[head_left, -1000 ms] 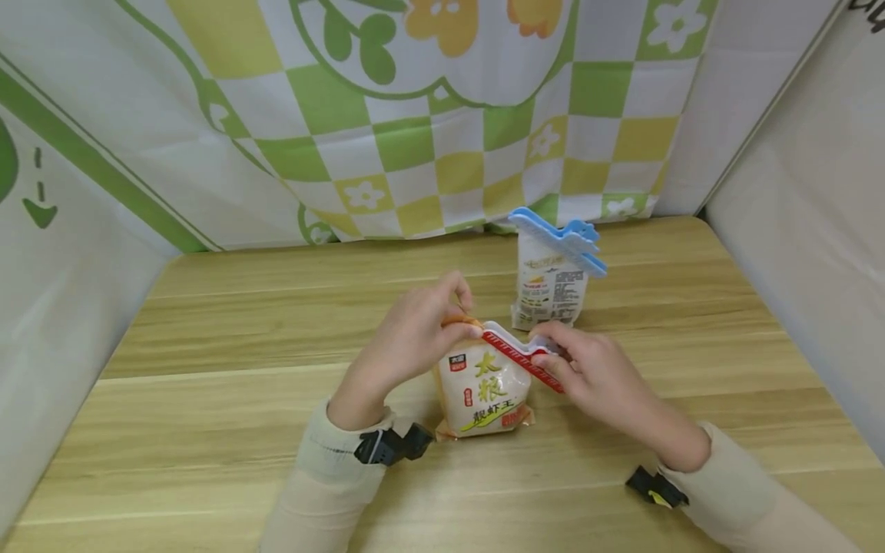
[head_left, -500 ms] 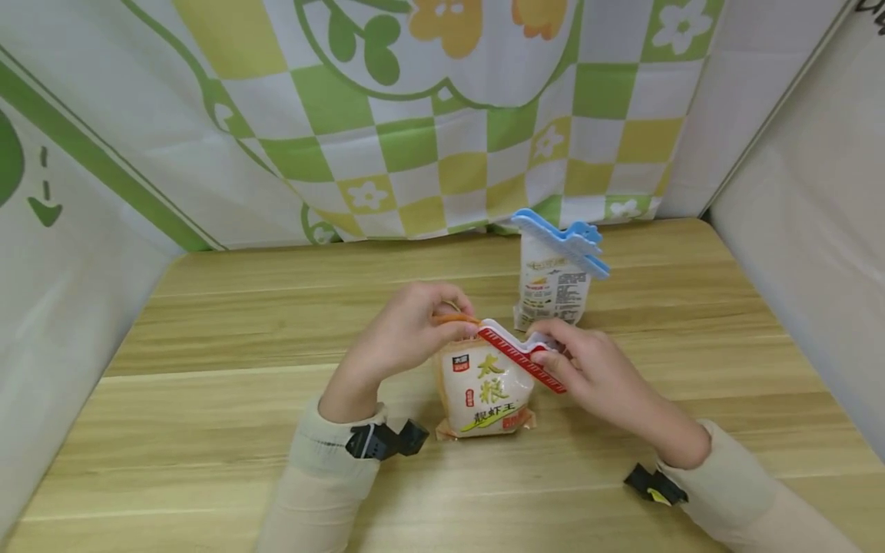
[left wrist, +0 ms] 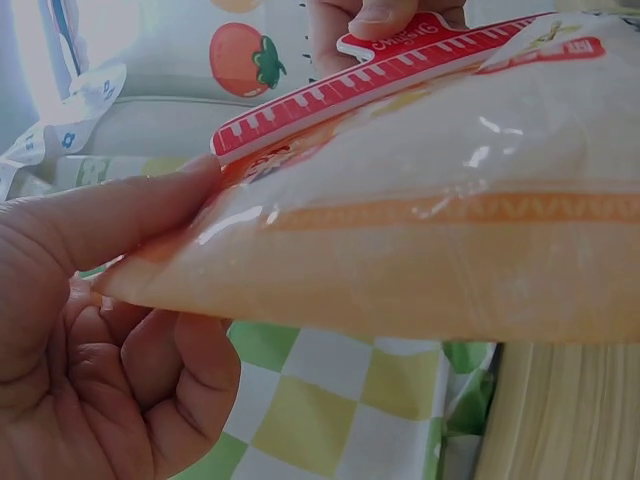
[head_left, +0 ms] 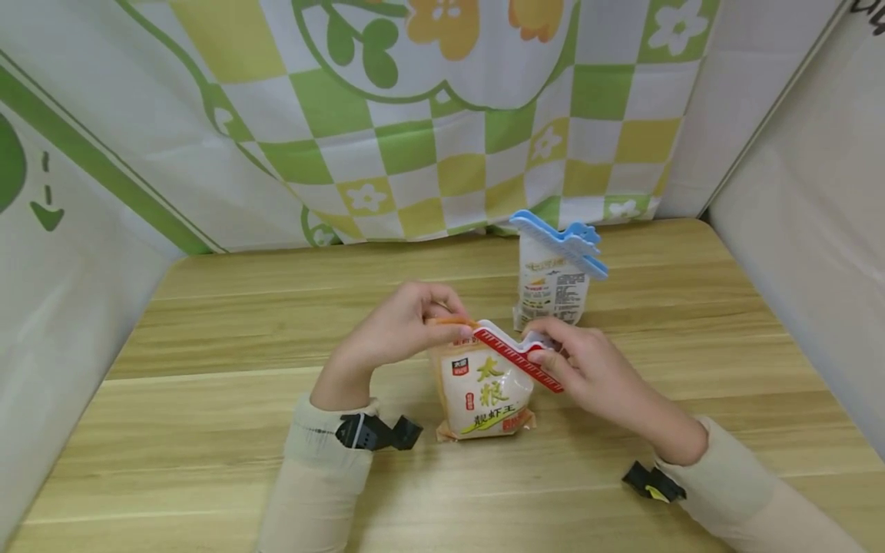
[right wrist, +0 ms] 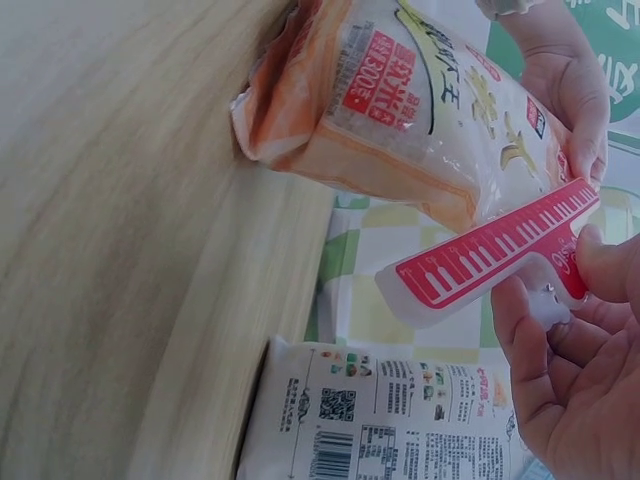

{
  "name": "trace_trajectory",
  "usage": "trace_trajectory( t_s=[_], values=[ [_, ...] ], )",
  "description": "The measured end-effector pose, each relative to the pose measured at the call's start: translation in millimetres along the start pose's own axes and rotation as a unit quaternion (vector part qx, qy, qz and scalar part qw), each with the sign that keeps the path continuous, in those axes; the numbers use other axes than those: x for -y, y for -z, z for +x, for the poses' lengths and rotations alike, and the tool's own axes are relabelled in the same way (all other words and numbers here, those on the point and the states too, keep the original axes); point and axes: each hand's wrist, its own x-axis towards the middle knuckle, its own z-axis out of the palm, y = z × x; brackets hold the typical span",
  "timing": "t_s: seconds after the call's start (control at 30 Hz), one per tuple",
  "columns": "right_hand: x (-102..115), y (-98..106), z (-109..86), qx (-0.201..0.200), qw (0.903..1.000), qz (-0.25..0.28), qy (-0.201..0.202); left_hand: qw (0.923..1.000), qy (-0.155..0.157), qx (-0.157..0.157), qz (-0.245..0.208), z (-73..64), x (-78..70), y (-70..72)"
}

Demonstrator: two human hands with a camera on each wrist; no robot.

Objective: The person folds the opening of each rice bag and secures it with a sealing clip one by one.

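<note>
A small bag of rice (head_left: 484, 395), cream with orange edges, stands upright on the table. My left hand (head_left: 401, 326) pinches its top left corner between thumb and fingers, and the left wrist view shows the folded orange film (left wrist: 165, 275) there. In my right hand (head_left: 601, 372) is a red and white bag clip (head_left: 510, 353) with piano-key marks, pinched by its handle. The clip slants down to the right across the top of the bag. Its left end lies right at my left thumb, as the left wrist view shows. Part of the handle is hidden by my right fingers.
Behind the rice bag stands a second white printed bag (head_left: 549, 296), with a light blue clip (head_left: 563, 240) across its top. The wooden table (head_left: 228, 438) meets a checked cloth (head_left: 408, 146) at the back.
My left hand and wrist have shifted slightly left, still pinching the bag's corner, with its fingers more curled. The right hand and the clip have hardly moved.
</note>
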Motion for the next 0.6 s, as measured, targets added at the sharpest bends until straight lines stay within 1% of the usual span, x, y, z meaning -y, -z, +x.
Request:
trace_trajectory(
  t_s=[0.17, 0.37, 0.6],
  values=[
    [1.7, 1.2, 2.1, 0.000, 1.0000, 0.008, -0.002, 0.9999, 0.000, 0.008, -0.014, 0.3, 2.0, 0.9],
    [2.7, 0.4, 3.7, 0.003, 0.9997, 0.021, -0.007, 0.9984, -0.001, 0.026, -0.050, -0.3, 1.9, 3.2],
    [6.3, -0.8, 6.6, -0.004, 0.9996, 0.025, -0.011, 0.9957, -0.027, 0.054, -0.071, -1.2, 5.0, 5.5]
  ],
)
